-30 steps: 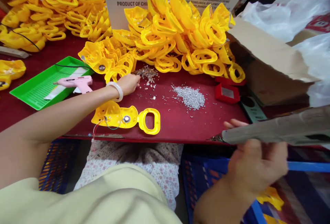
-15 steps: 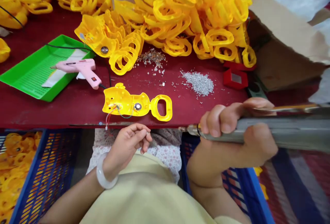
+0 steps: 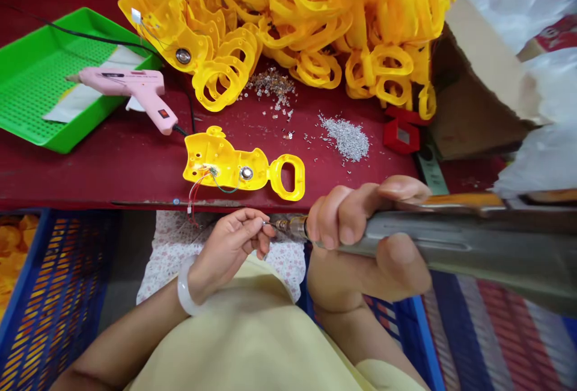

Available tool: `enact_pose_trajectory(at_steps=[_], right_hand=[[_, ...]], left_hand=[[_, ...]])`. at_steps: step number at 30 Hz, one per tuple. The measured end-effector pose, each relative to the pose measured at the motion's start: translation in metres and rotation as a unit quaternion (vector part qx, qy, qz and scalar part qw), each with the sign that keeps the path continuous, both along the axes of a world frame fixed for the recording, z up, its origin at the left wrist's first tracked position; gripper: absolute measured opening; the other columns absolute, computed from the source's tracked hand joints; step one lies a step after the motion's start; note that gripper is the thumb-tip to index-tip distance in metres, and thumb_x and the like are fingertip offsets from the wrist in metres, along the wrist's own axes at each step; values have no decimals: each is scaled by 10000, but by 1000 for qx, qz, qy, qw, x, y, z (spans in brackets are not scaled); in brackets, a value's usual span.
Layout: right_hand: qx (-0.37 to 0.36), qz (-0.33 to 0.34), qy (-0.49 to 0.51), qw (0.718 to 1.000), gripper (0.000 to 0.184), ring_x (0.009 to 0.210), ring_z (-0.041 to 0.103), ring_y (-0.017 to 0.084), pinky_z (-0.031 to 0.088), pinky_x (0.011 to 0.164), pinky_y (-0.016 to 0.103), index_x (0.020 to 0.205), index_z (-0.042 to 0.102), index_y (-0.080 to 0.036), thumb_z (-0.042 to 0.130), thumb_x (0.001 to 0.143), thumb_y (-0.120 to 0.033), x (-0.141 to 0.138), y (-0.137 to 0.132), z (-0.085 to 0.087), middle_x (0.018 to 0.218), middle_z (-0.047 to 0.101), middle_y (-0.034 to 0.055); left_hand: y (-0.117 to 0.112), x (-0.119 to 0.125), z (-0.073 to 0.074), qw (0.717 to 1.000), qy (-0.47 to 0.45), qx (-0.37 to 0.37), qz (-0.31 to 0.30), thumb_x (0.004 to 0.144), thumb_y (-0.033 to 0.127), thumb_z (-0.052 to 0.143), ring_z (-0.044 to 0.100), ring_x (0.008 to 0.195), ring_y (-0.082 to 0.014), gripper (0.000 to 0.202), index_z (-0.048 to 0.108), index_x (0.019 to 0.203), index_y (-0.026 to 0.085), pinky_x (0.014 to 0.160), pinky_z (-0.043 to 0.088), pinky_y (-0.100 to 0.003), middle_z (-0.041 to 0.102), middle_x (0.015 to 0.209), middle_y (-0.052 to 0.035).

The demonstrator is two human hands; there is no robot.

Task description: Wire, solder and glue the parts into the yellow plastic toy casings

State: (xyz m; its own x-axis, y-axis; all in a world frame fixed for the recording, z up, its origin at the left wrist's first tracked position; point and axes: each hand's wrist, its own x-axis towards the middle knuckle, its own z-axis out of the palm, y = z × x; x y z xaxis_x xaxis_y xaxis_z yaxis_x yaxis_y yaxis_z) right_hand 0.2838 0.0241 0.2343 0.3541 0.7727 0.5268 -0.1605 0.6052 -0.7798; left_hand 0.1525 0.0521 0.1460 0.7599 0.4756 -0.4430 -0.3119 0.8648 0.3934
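My right hand [image 3: 369, 241] is wrapped round a grey powered screwdriver [image 3: 451, 244], its bit pointing left. My left hand [image 3: 229, 247], with a white bangle at the wrist, pinches a tiny screw against the bit tip in front of my lap. Just beyond, on the red table [image 3: 112, 169], lies a yellow plastic shell [image 3: 238, 169] with a metal disc, thin wires and a loop handle. A heap of small screws [image 3: 347, 137] and a second scatter of shiny bits [image 3: 273, 84] lie further back.
A big pile of yellow shells [image 3: 315, 24] fills the back. A pink glue gun [image 3: 130, 87] rests by a green tray [image 3: 31, 78]. A red box [image 3: 401, 134], a cardboard box [image 3: 478, 84] and plastic bags [image 3: 541, 78] stand right. Blue crates [image 3: 49, 301] sit below the table.
My left hand came back from the screw scatter on the table to my lap, and my right hand brought the screwdriver left until its bit met the left fingers. The view tilted down.
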Motion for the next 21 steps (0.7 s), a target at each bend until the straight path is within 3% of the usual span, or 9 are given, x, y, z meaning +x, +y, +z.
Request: enact_pose_trajectory(at_steps=[5,11,14,18,21], right_hand=[[-4,11,-15,1000,246,553,472,107,399,461,249,1113,516,-121,544,873,-169,3,-4,3,660,413,-11],[-2,71,-80,994,327,607,525,125,482,500,284,1203,490,-134,508,879,-173,15,-10,4,698,440,4],[4,44,-83,996,297,575,507,115,464,473,261,1180,498,-133,508,887,-179,13,-9,3,669,421,-5],[23,-43,-57,997,230,514,446,91,405,428,233,1107,520,-114,520,890,-188,1,-6,4,634,379,-18],[15,-61,-64,996,230,512,455,94,415,442,245,1102,530,-117,539,885,-191,-3,-7,5,636,394,-15]], left_hand=[[-2,3,3,999,-15,5,38,784,219,746,614,631,-96,165,638,855,116,560,490,-175,656,784,-54],[-4,6,3,998,-16,10,62,756,220,769,637,680,-104,140,670,826,150,607,522,-189,676,853,-45],[-5,6,2,998,-16,4,62,782,200,745,637,706,-92,100,676,838,155,630,523,-178,679,899,-42],[-4,7,1,997,-33,-27,63,770,186,754,637,717,-77,100,684,833,154,641,524,-159,687,927,-46],[-4,10,2,996,-41,-38,76,757,166,761,652,733,-81,109,683,833,155,662,541,-162,697,947,-50]])
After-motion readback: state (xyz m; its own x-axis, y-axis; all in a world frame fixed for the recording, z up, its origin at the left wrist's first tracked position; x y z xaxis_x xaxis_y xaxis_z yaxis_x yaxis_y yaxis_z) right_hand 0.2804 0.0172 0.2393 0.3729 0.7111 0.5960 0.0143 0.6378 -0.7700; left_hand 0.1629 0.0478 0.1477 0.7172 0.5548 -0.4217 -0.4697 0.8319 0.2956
